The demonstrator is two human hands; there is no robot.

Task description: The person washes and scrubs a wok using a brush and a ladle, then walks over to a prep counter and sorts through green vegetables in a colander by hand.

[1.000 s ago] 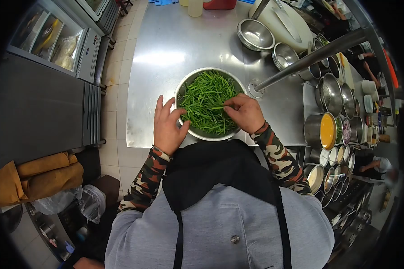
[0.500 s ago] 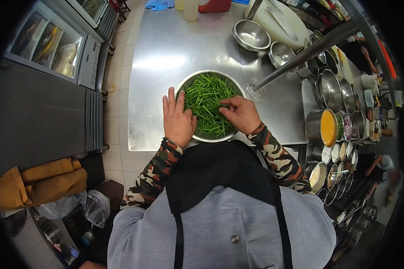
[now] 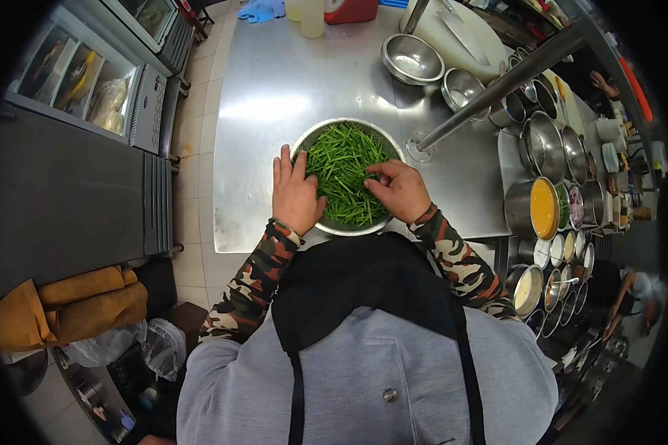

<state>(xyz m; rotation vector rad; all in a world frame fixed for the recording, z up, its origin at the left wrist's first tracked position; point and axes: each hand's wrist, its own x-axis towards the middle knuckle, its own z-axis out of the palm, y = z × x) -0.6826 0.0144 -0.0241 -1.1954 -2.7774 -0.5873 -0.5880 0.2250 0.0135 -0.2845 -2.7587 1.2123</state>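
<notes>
While a bowl [image 3: 385,139] holds greens [image 3: 343,167], a pot [image 3: 522,211] holds orange liquid [image 3: 544,210].

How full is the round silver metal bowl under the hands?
Bowl largely full: slender green stalks hide its floor and spread nearly to its rim.

Your worktable [image 3: 252,185] is smooth, glossy metal. The bowl [image 3: 352,231] before you is metal with a shiny rim. Your apron [image 3: 349,285] is matt cloth; your camouflage sleeves [image 3: 251,283], printed cloth.
</notes>
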